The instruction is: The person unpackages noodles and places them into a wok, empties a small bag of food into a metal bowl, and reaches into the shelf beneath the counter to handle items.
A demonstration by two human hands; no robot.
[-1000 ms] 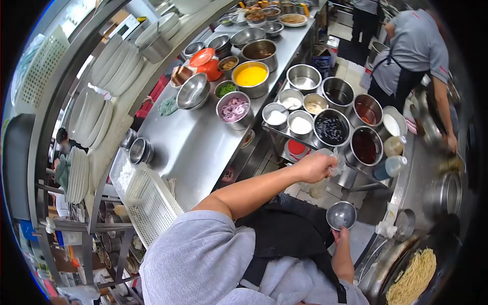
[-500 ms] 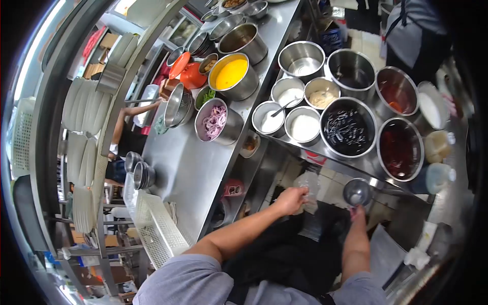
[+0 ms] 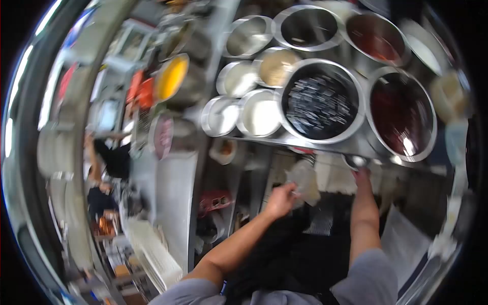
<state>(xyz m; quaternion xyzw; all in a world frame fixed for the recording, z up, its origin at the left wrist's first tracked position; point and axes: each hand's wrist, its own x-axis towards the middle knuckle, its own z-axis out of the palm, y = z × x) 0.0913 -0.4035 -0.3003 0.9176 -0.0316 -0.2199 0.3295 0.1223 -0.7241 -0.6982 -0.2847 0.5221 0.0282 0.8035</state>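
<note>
Because the clear plastic bag (image 3: pixel 305 180) pinched in your left hand (image 3: pixel 281 200) looks light, limp and slippery, a bunched fold suits your fingers. Your right hand (image 3: pixel 362 178) holds the small steel bowl (image 3: pixel 352 161), probably stiff, by its near side. Count one bag, one bowl and, on the steel table (image 3: pixel 365 144) beyond your grip, at least nine steel pots (image 3: pixel 322 104).

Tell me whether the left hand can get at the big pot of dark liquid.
Probably yes: the big pot stands uncovered by the near edge, with nothing visible blocking it, though the left hand holds a plastic bag.
</note>
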